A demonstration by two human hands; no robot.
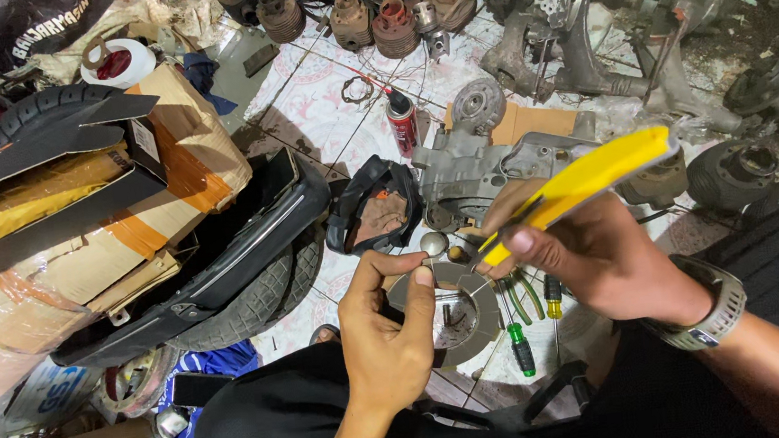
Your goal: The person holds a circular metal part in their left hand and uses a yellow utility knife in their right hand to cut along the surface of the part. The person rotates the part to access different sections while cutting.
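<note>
My left hand [389, 329] pinches the rim of a round grey metal disc part [463, 309] held above my lap. My right hand [595, 261] grips a yellow-handled tool [581, 183], its dark tip pointed down at the top edge of the disc. A watch sits on my right wrist. Just above the disc lies a small shiny round cap [434, 242]. Behind both hands rests a grey engine casing [470, 168] on the tiled floor.
Green and yellow-handled screwdrivers [522, 344] lie on the floor under my hands. A red spray can [402, 122] stands behind. A tyre and black body panel [240, 252] lie left, beside cardboard boxes [166, 174]. Engine cylinders [394, 23] and engine blocks fill the back.
</note>
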